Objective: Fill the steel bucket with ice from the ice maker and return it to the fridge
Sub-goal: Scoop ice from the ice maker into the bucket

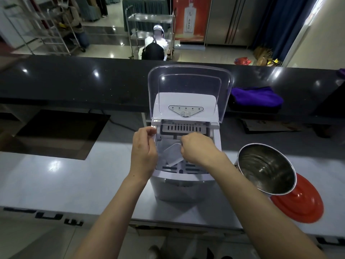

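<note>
Gripping the handle of a small translucent plastic scoop [173,154], the right hand [197,148] is curled into a fist inside the open top of the white boxy ice maker [183,186], with the scoop's blade lying over the slotted basket floor. The left hand [143,148] sits at the ice maker's left rim, its thumb and fingertips pinched together at the corner of the opening; what they pinch, if anything, is too small to make out. The ice maker's clear domed plastic lid [190,81] stands tipped up behind the opening, above a control panel with a row of small lights.

Just to the right of the ice maker stands the shiny round steel bucket [267,169], empty as far as its inside shows, and touching or overlapping a round red lid [302,204] that lies flat beside it. All of this rests on a pale grey glossy counter [74,176]. Left of the ice maker a dark rectangular recess [61,131] is set into that counter. Behind the ice maker runs a raised black polished bar top [74,79], with a folded purple cloth [257,98] to the right. Beyond it, a tiled room holds steel trolleys and a crouching person in white.
</note>
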A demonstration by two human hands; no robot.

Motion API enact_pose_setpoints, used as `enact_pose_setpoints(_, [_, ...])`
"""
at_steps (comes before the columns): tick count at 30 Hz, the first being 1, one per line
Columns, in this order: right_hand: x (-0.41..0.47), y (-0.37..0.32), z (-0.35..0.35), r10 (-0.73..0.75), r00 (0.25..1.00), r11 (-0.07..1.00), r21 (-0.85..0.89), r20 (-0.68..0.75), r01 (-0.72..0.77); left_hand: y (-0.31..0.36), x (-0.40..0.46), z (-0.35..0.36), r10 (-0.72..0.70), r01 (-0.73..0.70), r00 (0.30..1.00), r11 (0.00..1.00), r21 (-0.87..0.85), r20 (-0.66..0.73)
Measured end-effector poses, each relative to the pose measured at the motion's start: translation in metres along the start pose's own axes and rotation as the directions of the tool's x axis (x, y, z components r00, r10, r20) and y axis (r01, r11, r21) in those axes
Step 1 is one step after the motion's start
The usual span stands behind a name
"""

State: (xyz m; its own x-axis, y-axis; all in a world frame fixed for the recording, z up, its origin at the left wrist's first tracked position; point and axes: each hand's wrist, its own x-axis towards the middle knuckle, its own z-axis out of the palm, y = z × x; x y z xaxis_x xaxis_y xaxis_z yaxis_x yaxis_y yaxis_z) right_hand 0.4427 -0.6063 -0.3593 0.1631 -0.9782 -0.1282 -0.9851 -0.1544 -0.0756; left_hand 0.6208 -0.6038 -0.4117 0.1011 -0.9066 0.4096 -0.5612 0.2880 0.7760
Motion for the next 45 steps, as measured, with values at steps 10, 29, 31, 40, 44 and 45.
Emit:
enact_pose_setpoints(10, [0.009,0.002,0.005,-0.13,0.992,0.991,-0.036,0.004,0.13,-0.002,0.0,-0.001,-0.005,0.005,1.0,0.999,-0.034,-0.001])
enact_pose_setpoints(29, [0.003,0.003,0.014,-0.112,0.971,0.993,-0.014,0.21,0.117,-0.005,0.001,0.001,-0.007,0.007,1.0,1.0,-0.021,0.0])
enact_pose_setpoints(31, [0.0,0.003,0.019,-0.074,0.962,0.997,0.034,0.262,0.067,-0.003,0.001,0.001,-0.008,0.008,1.0,1.0,-0.026,0.001])
enact_pose_setpoints(40, [-0.006,0.004,0.026,0.01,0.905,0.956,0.261,0.425,-0.133,0.001,0.0,0.0,-0.01,0.01,1.0,0.999,-0.046,0.001])
enact_pose_setpoints(44, [-0.01,0.003,0.018,0.029,0.908,0.935,0.309,0.418,-0.173,0.001,-0.001,-0.001,-0.025,0.025,1.0,0.998,-0.051,0.001])
enact_pose_setpoints(45, [-0.011,0.003,0.016,0.035,0.91,0.93,0.32,0.413,-0.181,0.002,-0.001,-0.001,-0.03,0.03,1.0,0.998,-0.053,0.002])
